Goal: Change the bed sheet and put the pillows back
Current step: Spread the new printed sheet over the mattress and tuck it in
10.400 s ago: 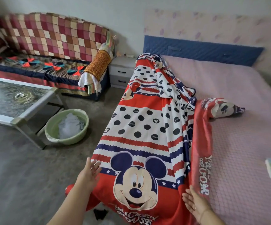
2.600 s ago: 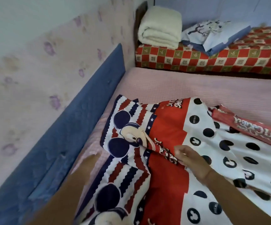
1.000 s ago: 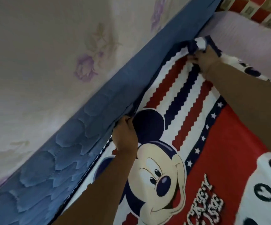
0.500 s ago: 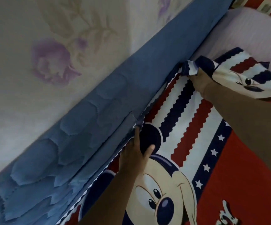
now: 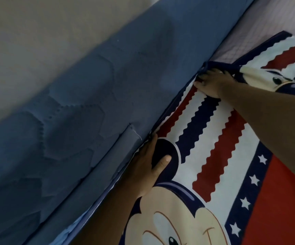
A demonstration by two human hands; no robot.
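Our left hand [image 5: 148, 167] lies flat, fingers straight, pressing the bed sheet [image 5: 222, 138] down beside the blue quilted headboard [image 5: 107, 103]. The sheet's hem runs along that seam from near left to far right. Our right hand [image 5: 212, 82], farther along it, seems to pinch the bunched hem, its fingertips partly hidden. Beyond it the pink mattress [image 5: 267, 23] lies bare.

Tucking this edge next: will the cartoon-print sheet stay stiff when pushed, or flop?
Probably floppy: the red, white and navy cartoon-print bed sheet folds and bunches at the right hand. Likely thin too: the left hand presses it flat.
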